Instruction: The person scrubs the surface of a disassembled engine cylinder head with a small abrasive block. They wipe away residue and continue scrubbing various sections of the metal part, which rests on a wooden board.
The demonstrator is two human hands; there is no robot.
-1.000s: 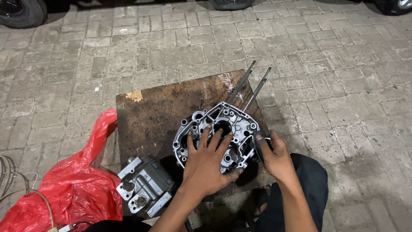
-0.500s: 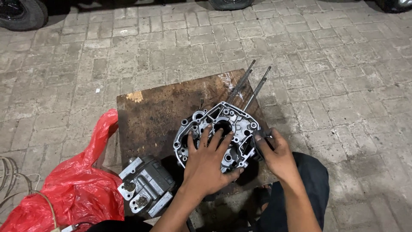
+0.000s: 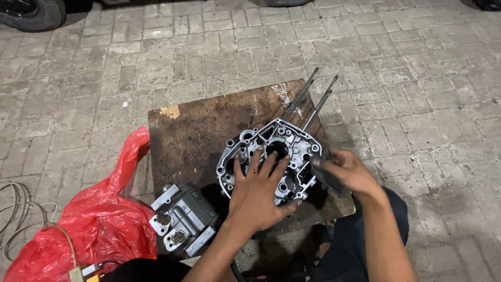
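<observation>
A grey aluminium engine crankcase half [image 3: 284, 143] lies on a dark, oil-stained wooden board [image 3: 198, 128] on the paved ground. Long steel studs [image 3: 308, 99] stick out from its far side. My left hand [image 3: 258, 196] rests flat on the casing with fingers spread. At the casing's right edge, my right hand [image 3: 347, 172] is closed around a small dark object; what it is cannot be made out.
A grey finned engine cylinder block [image 3: 182, 216] lies at the board's near left corner. A red plastic bag [image 3: 88, 224] sits to the left, with looped cable [image 3: 15, 209] beside it. A tyre [image 3: 31, 13] shows at the top left. My dark-trousered knee [image 3: 396, 209] is at right.
Both hands stay on the crankcase. The right hand has shifted slightly at the right edge of the casing.
</observation>
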